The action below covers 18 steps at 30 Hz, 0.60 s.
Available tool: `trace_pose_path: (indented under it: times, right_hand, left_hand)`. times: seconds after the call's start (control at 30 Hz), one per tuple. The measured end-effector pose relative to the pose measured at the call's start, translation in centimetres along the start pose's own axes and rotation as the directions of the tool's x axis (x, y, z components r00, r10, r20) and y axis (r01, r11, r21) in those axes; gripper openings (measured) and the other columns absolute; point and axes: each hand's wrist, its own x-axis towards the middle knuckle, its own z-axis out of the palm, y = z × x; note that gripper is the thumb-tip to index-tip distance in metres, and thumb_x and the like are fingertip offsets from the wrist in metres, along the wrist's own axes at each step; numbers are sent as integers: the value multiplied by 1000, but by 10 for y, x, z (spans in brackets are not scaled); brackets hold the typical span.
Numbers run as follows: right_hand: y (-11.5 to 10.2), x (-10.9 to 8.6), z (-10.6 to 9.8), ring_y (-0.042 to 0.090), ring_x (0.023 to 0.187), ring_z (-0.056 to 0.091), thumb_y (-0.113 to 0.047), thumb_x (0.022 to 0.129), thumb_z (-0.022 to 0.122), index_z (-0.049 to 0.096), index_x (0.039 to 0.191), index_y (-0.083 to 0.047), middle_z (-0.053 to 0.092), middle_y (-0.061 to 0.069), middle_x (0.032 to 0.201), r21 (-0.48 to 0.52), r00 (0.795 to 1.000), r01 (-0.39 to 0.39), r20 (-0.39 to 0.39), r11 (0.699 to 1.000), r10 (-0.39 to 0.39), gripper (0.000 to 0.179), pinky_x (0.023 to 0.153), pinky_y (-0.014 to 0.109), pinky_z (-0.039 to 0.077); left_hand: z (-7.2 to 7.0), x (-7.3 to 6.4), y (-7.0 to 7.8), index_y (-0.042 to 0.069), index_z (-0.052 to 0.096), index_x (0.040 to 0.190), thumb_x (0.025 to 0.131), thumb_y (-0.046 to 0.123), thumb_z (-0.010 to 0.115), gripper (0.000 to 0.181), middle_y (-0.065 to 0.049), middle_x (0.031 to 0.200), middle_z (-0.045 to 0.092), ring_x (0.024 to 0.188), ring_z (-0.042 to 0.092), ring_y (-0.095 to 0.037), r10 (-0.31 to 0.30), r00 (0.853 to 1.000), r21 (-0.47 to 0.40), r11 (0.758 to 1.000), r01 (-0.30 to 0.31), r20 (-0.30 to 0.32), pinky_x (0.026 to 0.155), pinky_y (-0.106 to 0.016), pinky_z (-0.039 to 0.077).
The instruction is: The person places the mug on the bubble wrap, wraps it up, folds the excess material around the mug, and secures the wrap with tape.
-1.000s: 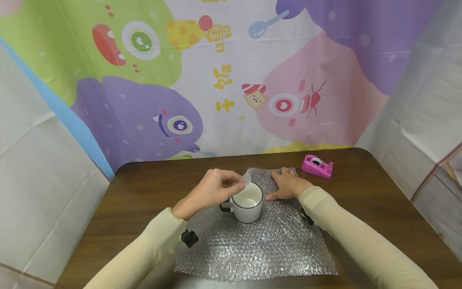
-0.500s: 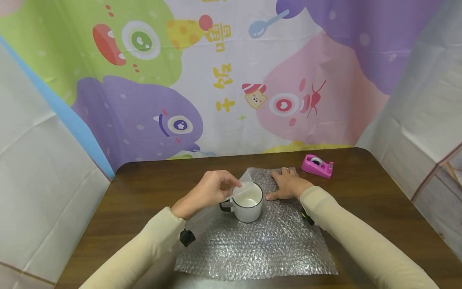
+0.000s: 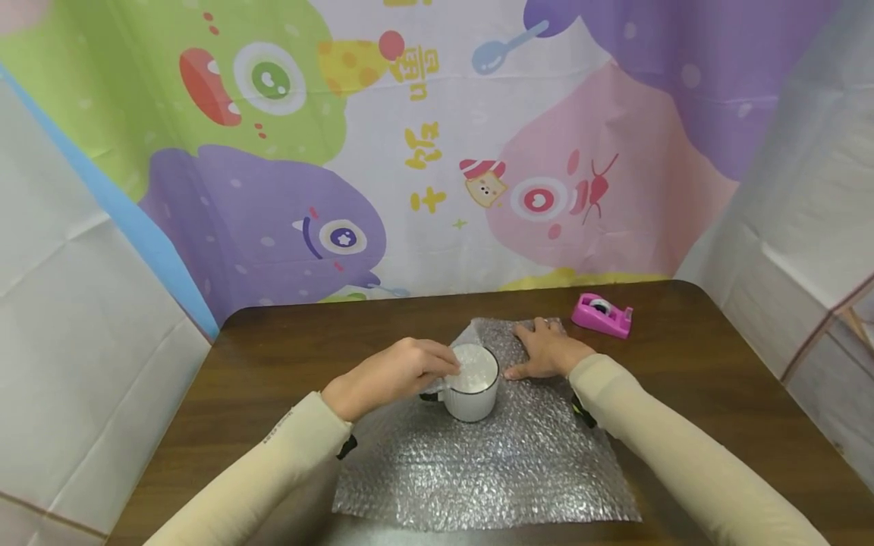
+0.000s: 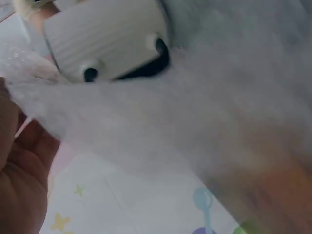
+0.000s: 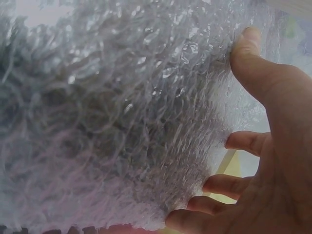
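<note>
A white ribbed mug [image 3: 470, 406] with a black rim stands upright on a sheet of bubble wrap [image 3: 488, 478]. My left hand [image 3: 399, 374] pinches a folded-up corner of the sheet and holds it over the mug's mouth. In the left wrist view the lifted wrap [image 4: 122, 122] hangs in front of the mug [image 4: 105, 41], partly covering its black handle. To the right of the mug, my right hand [image 3: 546, 351] rests on the wrap with its fingers spread. The right wrist view shows the fingertips of that hand [image 5: 273, 126] touching the sheet.
A pink tape dispenser [image 3: 601, 316] sits at the back right of the brown wooden table [image 3: 273, 356], beyond my right hand. Behind the table's back edge hangs a cartoon-printed curtain [image 3: 437, 250].
My left hand has come down slightly and drawn the wrap's corner across the mug's mouth, which was mostly uncovered before. My right hand has stayed in place.
</note>
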Motion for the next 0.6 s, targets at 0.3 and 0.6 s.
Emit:
trace_pose_path:
  times: [0.3,0.6]
  right_hand:
    - [1,0,1,66,145,21,-65,87,71,32,160,-6,26,37,158,-12,1000,10,-6,1000,-10,101,113,73,30]
    - [-1,-1,1,65,144,24,-65,87,71,33,159,-5,29,37,157,-13,1000,6,-7,1000,-6,101,113,73,32]
  left_hand:
    - [0,-10,5,11,65,139,85,-15,65,60,-3,146,61,137,57,-21,60,980,301,946,-116,190,104,-33,52]
    - [6,-12,9,11,59,145,99,3,61,47,-4,148,59,141,53,-19,96,972,490,850,-191,213,121,-38,36]
